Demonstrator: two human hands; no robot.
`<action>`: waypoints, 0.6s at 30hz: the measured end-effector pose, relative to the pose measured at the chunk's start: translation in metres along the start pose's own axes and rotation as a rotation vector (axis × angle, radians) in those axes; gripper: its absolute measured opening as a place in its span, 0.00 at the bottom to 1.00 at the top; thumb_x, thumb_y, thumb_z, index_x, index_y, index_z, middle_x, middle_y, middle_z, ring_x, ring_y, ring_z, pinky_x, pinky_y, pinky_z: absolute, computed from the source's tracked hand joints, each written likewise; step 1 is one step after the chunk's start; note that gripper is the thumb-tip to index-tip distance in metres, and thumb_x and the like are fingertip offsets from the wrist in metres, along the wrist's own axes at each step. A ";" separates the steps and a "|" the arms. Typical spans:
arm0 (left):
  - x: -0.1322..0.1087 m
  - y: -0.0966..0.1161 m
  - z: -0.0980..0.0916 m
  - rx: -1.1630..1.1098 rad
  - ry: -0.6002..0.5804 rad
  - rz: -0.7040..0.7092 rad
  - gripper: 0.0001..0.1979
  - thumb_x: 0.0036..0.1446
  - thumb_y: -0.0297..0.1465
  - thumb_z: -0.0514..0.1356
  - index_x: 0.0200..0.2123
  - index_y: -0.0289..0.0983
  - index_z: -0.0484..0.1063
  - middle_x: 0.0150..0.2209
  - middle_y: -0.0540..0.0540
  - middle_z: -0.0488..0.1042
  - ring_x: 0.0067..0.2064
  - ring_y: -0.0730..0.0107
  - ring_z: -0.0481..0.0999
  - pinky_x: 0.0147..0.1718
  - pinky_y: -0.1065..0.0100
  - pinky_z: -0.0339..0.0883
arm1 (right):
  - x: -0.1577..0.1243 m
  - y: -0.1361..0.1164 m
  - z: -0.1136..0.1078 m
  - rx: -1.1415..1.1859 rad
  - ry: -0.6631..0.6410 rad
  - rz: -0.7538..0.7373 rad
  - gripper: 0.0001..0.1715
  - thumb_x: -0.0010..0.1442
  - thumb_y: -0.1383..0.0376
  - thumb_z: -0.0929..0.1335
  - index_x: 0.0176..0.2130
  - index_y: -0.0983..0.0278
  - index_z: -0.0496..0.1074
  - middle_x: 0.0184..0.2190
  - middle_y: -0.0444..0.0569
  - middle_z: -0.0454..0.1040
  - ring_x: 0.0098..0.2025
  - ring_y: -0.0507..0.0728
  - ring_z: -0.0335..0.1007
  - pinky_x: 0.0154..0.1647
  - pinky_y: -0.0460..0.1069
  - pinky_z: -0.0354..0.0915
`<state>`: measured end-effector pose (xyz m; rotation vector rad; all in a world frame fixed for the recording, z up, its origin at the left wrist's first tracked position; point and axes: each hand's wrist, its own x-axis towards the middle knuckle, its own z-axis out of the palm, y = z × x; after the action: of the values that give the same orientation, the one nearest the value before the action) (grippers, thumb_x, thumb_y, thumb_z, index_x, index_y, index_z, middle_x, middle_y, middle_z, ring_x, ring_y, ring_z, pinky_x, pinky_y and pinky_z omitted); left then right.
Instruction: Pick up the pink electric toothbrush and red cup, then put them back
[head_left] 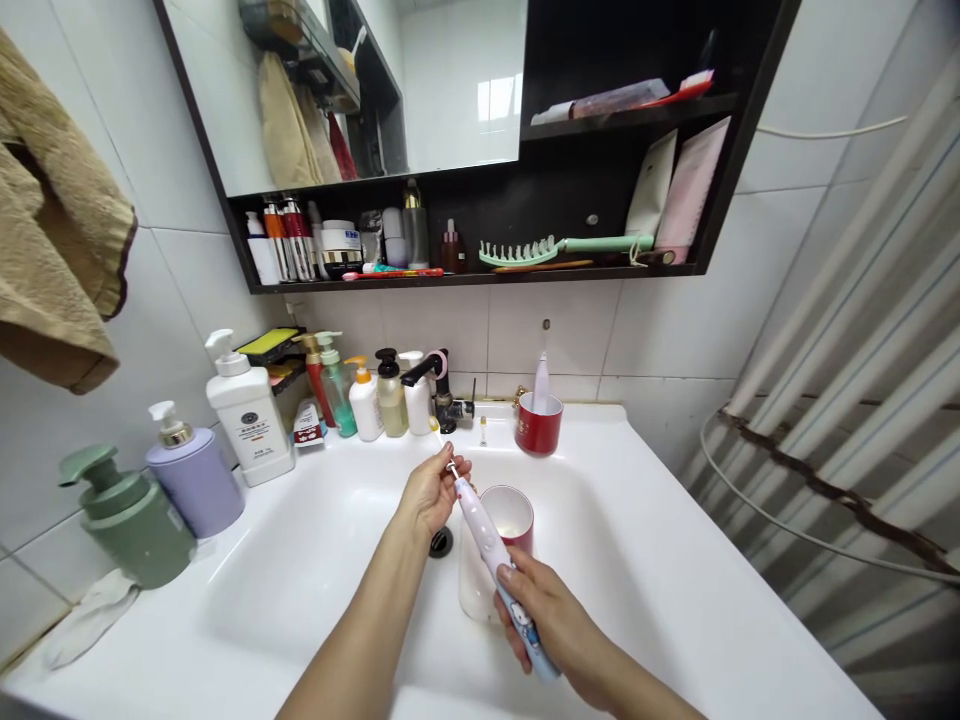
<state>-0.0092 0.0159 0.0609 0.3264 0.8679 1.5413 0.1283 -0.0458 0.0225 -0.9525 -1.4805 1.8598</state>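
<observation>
My right hand (551,612) is wrapped round the lower part of an electric toothbrush handle (487,540), pink above and blue with a printed figure below. The handle slants up and left over the sink, its thin bare metal shaft at the top. By that shaft, the fingers of my left hand (431,492) are pinched together; what they hold is mostly hidden. A small white piece with a yellow tip (434,425) shows just above the fingertips. Behind the handle, a red cup (517,505) with a white inside stands in the sink, on or beside a pale translucent tray (474,590).
The white sink (300,560) has a black drain (441,543) and a black faucet (442,385). On its ledge stand a second red cup (538,432) holding a pale pointed handle and a small brush head (483,431). Several pump bottles line the left; a dark cabinet (480,280) hangs above.
</observation>
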 end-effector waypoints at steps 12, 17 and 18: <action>0.000 -0.012 0.001 0.103 -0.065 0.110 0.05 0.46 0.27 0.53 0.22 0.32 0.60 0.17 0.51 0.65 0.20 0.77 0.68 0.21 0.75 0.61 | -0.002 -0.002 0.002 0.037 0.031 0.026 0.15 0.49 0.54 0.56 0.28 0.64 0.54 0.18 0.39 0.58 0.11 0.43 0.51 0.11 0.41 0.50; 0.000 -0.015 0.002 0.133 -0.136 0.124 0.05 0.46 0.28 0.52 0.22 0.32 0.60 0.17 0.51 0.65 0.21 0.76 0.68 0.21 0.75 0.60 | -0.002 -0.001 0.004 -0.017 0.067 -0.027 0.15 0.49 0.54 0.56 0.27 0.64 0.54 0.18 0.38 0.57 0.11 0.43 0.51 0.11 0.41 0.49; 0.000 -0.015 0.002 0.138 -0.138 0.120 0.05 0.46 0.28 0.52 0.22 0.32 0.60 0.17 0.50 0.65 0.21 0.76 0.68 0.21 0.74 0.60 | -0.002 -0.001 0.004 -0.028 0.082 -0.031 0.15 0.49 0.54 0.56 0.27 0.64 0.54 0.17 0.38 0.57 0.11 0.43 0.50 0.11 0.41 0.49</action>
<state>0.0037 0.0155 0.0520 0.5874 0.8598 1.5526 0.1257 -0.0494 0.0245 -1.0011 -1.4672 1.7619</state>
